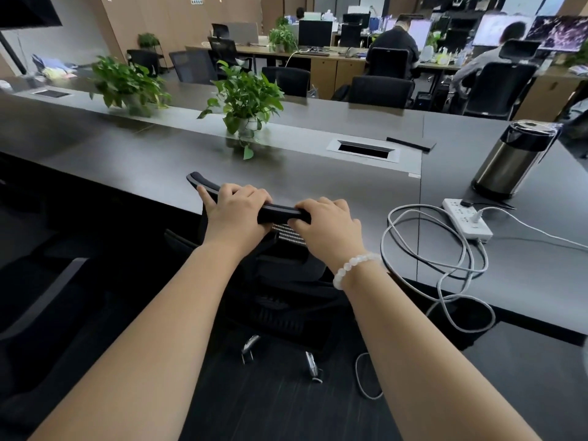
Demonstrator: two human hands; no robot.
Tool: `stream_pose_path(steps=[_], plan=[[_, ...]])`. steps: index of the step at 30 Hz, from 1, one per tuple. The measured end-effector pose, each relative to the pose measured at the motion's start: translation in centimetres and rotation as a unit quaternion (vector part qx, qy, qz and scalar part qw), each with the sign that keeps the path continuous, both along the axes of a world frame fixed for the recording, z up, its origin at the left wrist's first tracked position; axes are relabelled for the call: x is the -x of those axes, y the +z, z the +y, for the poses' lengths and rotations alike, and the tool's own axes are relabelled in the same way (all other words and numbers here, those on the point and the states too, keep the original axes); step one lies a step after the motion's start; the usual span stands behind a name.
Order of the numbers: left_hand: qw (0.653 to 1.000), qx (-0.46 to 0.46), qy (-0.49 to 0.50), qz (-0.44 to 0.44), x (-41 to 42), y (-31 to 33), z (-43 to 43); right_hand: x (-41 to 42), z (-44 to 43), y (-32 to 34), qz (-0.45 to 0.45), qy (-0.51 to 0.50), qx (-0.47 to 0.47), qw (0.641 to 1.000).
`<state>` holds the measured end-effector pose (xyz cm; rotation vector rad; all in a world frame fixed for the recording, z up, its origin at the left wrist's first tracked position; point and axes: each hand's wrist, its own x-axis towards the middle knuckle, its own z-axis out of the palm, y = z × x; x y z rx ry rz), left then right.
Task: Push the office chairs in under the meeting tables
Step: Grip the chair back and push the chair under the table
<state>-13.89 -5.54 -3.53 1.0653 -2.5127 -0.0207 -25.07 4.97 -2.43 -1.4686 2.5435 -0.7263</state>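
A black mesh office chair [280, 275] stands right in front of me, its seat tucked under the near edge of the dark grey meeting table [152, 160]. My left hand [237, 213] grips the left part of the chair's top rail [276, 213]. My right hand [327, 226], with a white bead bracelet on the wrist, grips the right part of the same rail. The chair's chrome legs [251, 345] show on the dark floor below. Another dark chair [47, 300] sits at the lower left, partly out of frame.
On the table stand two potted plants [248, 103] [127, 84], a steel thermos jug [512, 157], a white power strip [467, 219] with a looping grey cable [439, 268] and a cable hatch [362, 149]. Black chairs [380, 90] line the far side. People sit at desks behind.
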Motion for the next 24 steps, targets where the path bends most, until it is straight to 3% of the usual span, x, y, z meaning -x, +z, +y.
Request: stream_pose_path(steps=[5, 8, 11, 15, 21, 24], plan=[[0.998, -0.056, 0.011, -0.025, -1.5, 0.5, 0.9, -1.4, 1.0, -1.1, -0.013, 0.012, 0.033, 0.999], [0.989, -0.124, 0.003, 0.084, -2.4, 0.9, 1.7, -1.3, 1.4, -1.5, -0.019, 0.031, 0.05, 0.998], [0.918, -0.247, -0.012, 0.31, -3.9, 1.8, 3.1, -0.5, 1.3, -1.7, -0.043, 0.064, 0.037, 0.996], [0.806, -0.333, 0.05, 0.487, -6.1, 3.1, 5.3, -0.7, 0.4, 0.3, -0.153, 0.073, 0.104, 0.98], [0.67, -0.409, 0.135, 0.604, -11.7, 2.7, 6.2, -4.6, 0.8, 4.1, -0.311, 0.127, 0.184, 0.924], [0.613, -0.419, 0.193, 0.642, -16.1, 1.5, 6.3, -7.4, 0.3, 4.0, -0.425, 0.163, 0.16, 0.876]])
